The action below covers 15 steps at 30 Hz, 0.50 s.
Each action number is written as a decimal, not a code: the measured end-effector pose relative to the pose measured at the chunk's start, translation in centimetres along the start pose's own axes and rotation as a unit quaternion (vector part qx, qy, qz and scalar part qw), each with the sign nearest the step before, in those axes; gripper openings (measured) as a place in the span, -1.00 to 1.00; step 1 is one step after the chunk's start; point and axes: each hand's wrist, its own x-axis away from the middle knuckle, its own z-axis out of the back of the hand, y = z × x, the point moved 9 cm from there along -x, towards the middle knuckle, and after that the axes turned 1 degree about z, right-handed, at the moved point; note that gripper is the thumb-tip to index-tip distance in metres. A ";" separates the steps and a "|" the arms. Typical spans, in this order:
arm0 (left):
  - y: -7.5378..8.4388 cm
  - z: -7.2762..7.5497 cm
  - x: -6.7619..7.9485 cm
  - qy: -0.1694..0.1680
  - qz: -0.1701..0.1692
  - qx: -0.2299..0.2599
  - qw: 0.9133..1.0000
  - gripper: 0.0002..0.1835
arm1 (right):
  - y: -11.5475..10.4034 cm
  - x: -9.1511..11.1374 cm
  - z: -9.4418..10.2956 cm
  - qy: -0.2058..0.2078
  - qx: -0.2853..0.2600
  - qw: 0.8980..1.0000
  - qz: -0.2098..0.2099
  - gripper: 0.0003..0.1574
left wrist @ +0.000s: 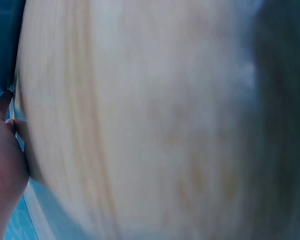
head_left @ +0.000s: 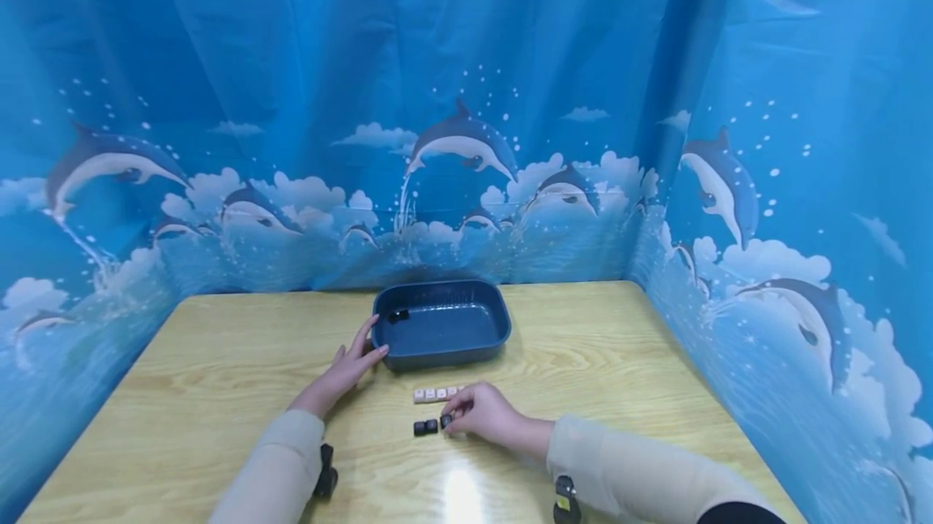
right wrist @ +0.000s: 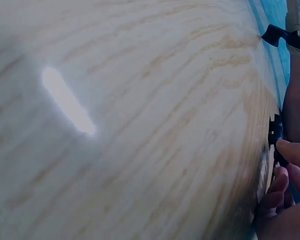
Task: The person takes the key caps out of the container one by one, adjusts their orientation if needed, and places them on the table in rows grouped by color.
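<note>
My right hand [head_left: 490, 415] pinches a black keycap [head_left: 447, 422] between thumb and fingertips, low over the table. Just left of it two black keycaps [head_left: 426, 428] stand side by side. Behind them runs a row of several white keycaps [head_left: 430, 395] with small dark marks, its right end partly covered by the right hand. My left hand [head_left: 348, 368] rests with extended fingers against the left side of a dark blue basin [head_left: 445, 360]. Inside that basin, at its left, lie small black pieces [head_left: 398, 316]. In the right wrist view the fingers [right wrist: 292, 152] appear at the right edge beside black keycaps.
The wooden table [head_left: 619, 370] extends to both sides of the basin, with a bright light reflection near its front. A blue curtain [head_left: 583, 46] printed with dolphins hangs behind and at the sides. Black cameras are strapped to both wrists.
</note>
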 end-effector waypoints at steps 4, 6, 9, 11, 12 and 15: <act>-0.2 -0.1 0.0 -0.001 0.009 0.003 1.000 -0.19 | 0.2 0.0 -0.2 0.002 0.004 1.000 0.007 -0.76; -0.2 -0.1 -0.1 -0.002 0.010 0.005 1.000 -0.19 | 0.3 -0.1 -0.4 0.003 0.006 1.000 0.009 -0.76; -0.2 -0.1 -0.1 -0.002 0.012 0.006 1.000 -0.19 | 0.4 -0.1 -0.5 0.004 0.013 1.000 0.010 -0.76; -0.3 -0.1 -0.1 -0.003 0.013 0.007 1.000 -0.19 | 0.4 -0.1 -0.5 0.003 0.019 1.000 0.010 -0.76; -0.3 0.0 -0.1 -0.004 0.013 0.008 1.000 -0.19 | 0.4 -0.1 -0.5 0.002 0.022 1.000 0.010 -0.76; -0.2 0.0 0.0 -0.006 0.012 0.010 1.000 -0.19 | 0.4 -0.1 -0.6 0.000 0.032 0.999 0.011 -0.76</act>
